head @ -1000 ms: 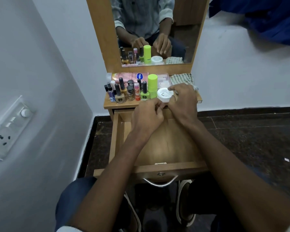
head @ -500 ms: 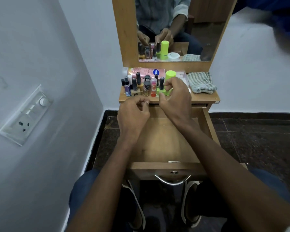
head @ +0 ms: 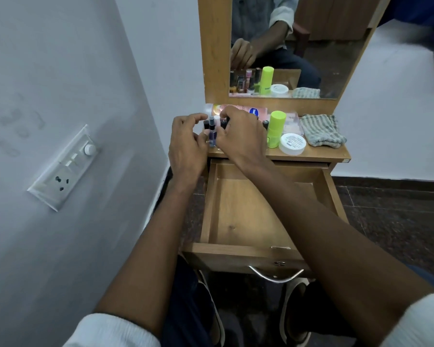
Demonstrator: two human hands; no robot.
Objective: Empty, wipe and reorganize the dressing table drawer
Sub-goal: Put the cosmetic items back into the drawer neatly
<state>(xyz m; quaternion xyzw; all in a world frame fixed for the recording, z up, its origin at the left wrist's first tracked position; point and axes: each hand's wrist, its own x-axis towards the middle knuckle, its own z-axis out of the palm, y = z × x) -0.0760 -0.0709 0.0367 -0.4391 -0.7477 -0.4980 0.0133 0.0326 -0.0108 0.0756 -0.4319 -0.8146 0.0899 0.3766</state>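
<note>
Both hands shifted left — wooden tabletop (grey wall beside), drawer open.

You are looking down at a small wooden dressing table pushed against a plain pale wall. A mirror in a wooden frame rises from its back edge. To your left a second pale wall runs close beside the table, with faint smudges high up and a white switch plate holding a socket, switches and a round knob. The floor is dark speckled stone, with a dark skirting strip along the foot of the far wall. Something dark blue, blurred, hangs in the upper right corner. The light is soft and even.
</note>
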